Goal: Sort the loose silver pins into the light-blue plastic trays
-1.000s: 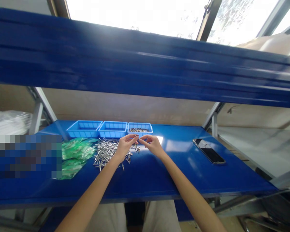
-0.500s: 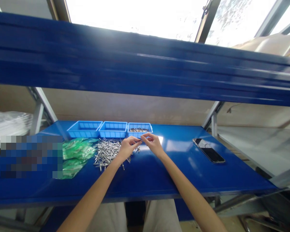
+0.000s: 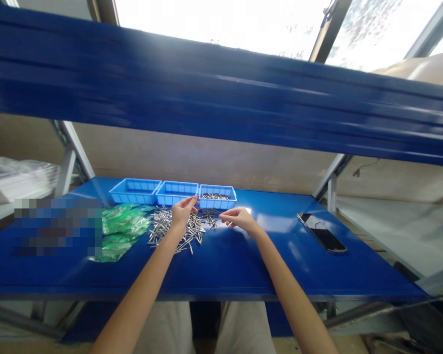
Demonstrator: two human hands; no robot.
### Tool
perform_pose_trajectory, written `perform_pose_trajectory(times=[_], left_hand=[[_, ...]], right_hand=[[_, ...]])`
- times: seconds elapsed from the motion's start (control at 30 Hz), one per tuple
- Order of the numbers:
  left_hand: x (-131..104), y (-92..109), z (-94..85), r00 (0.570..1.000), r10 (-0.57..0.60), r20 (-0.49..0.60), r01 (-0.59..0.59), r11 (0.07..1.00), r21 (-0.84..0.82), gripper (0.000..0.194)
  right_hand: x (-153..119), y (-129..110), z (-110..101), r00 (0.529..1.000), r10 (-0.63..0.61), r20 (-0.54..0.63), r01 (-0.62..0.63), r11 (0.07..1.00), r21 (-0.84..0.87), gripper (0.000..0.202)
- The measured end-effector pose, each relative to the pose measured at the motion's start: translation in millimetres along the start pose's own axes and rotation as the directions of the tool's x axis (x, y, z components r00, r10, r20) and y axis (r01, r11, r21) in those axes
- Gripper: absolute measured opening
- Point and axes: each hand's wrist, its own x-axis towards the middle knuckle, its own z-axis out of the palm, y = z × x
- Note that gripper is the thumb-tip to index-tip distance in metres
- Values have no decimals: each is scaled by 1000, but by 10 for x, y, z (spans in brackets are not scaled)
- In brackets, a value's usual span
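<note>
My left hand [image 3: 181, 214] is over the right part of a pile of silver pop rivets [image 3: 160, 228], thumb and fingertips together near the front of the middle bin. Whatever is in that pinch is too small to make out. To the right, my right hand [image 3: 241, 219] hovers just above the table with its fingertips pinched; any small piece in them cannot be made out. Between the hands lies a smaller group of darker, thin metal pieces [image 3: 211, 221]. More thin dark pieces [image 3: 214, 196] fill the bottom of the right blue bin [image 3: 221, 204].
Two more blue bins, the left bin [image 3: 133, 196] and the middle bin [image 3: 170, 199], stand in the row. Green plastic bags [image 3: 123, 226] lie left of the pile. A phone [image 3: 323, 233] rests on the right. A blue shelf beam [image 3: 221, 93] crosses above the blue table [image 3: 225, 280].
My hands were together in front of the right bin; now they are apart. The left one moved left over the pile, the right one slightly right. The view has shifted a little.
</note>
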Motion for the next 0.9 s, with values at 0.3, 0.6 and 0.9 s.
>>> perform_pose_trajectory(times=[0.3, 0.6, 0.9], left_hand=[[-41, 66, 44, 991, -88, 102, 91, 996, -26, 46], [-24, 23, 33, 993, 34, 115, -41, 998, 57, 44], [-34, -34, -2, 933, 274, 232, -343, 873, 347, 33]], right_hand=[[127, -80, 93, 969, -174, -175, 207, 959, 195, 49], [59, 78, 101, 928, -343, -147, 263, 880, -395, 30], [9, 107, 125, 954, -293, 66, 271, 745, -610, 40]])
